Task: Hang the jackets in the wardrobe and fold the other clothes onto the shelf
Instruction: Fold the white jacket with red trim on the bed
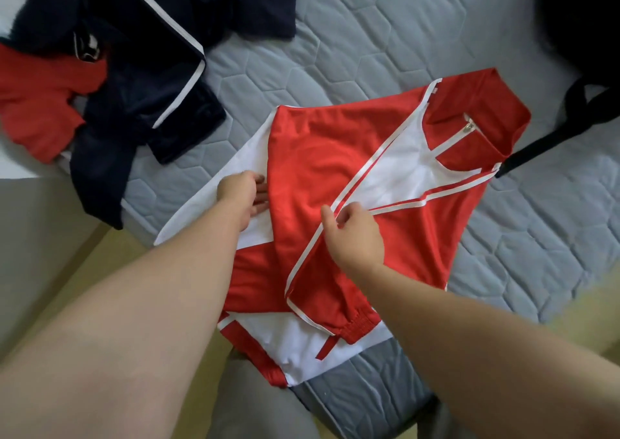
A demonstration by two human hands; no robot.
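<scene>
Lying flat on the grey quilted mattress (369,35): red jacket (335,143) with white panels and stripes, zip up at the collar, sleeves crossed over the front. Left hand (245,193) sits at the jacket's left edge, fingers (263,190) straight, pressing the white panel where the red fold begins. Right hand (355,234) is at the jacket's middle, fingers curled and thumb out, pinching the white-striped sleeve. Left of the jacket lies a crumpled red garment (37,103) with a navy garment (141,52) partly over it. A black strap (553,140) ends just beside the jacket's collar.
</scene>
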